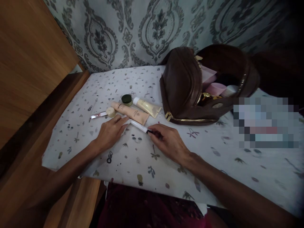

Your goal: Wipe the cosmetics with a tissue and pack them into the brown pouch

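A slim white tube (pixel 139 126) with a black end lies slantwise between my two hands, low over the cloth. My right hand (pixel 168 142) pinches its black end between thumb and fingers. At the opposite end, the closed fingertips of my left hand (pixel 111 131) grip the white tip. Just behind it lies a peach squeeze tube (pixel 133 113), with a pale yellow tube (pixel 148 107) to its right. A small jar with a dark green lid (pixel 126 99) stands beyond them. Left of the peach tube are a small round cream-coloured container (pixel 110 112) and a slim clear-and-pink item (pixel 98 115).
An unzipped brown leather bag (pixel 182 85) stands at the back right, with pink items (pixel 216 89) inside. A printed white cloth (pixel 133 152) covers the table. A patterned curtain (pixel 128 34) hangs behind, and a wooden panel (pixel 35 57) rises at left. A blurred patch covers something at right.
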`<state>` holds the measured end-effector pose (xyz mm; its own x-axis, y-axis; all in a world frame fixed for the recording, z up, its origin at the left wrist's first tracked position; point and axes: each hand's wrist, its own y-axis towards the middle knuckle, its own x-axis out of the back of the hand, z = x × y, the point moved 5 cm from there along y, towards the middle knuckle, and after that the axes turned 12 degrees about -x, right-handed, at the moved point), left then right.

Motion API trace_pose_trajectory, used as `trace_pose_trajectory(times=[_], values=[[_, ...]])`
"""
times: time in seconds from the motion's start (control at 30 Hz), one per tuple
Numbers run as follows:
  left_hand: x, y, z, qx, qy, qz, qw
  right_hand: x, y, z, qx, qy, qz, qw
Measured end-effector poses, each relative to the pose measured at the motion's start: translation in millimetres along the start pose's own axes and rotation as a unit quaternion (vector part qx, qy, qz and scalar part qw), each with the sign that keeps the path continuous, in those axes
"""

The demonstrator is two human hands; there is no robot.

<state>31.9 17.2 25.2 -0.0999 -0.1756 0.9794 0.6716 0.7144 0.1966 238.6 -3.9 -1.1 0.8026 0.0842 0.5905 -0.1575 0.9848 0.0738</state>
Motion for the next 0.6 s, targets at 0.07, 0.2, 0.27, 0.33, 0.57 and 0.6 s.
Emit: trace_pose_trajectory(times=[0.07, 0.2, 0.27, 0.33, 0.57, 0.6], values=[[3.3, -0.3, -20.1, -0.059, 0.005, -0.041, 0.997, -0.5, 1.0, -2.0, -0.032, 0.052, 0.007, 0.998], [8.7, -0.1, -62.9, -0.19, 0.075, -0.11, 0.973, -4.8, 2.8, -7.1, -0.112, 0.212, 0.064, 0.969], [8.8, 1.0, -69.7, -0.22, 0.112, -0.106, 0.963, -6.2, 3.1, -8.8, -0.154, 0.284, 0.094, 0.942], [9.9, 1.6, -64.5, -0.23, 0.13, -0.098, 0.96, -5.8, 3.3, -10.8, -0.198, 0.339, 0.111, 0.913], [25.0, 2.4, -6.0, -0.098, 0.104, -0.111, 0.984, -1.0, 6.9, -17.9, -0.242, 0.415, 0.133, 0.867], [28.0, 3.1, 0.7, -0.067, 0.056, -0.124, 0.988, -0.7, 7.3, -18.2, -0.235, 0.415, 0.133, 0.869]])
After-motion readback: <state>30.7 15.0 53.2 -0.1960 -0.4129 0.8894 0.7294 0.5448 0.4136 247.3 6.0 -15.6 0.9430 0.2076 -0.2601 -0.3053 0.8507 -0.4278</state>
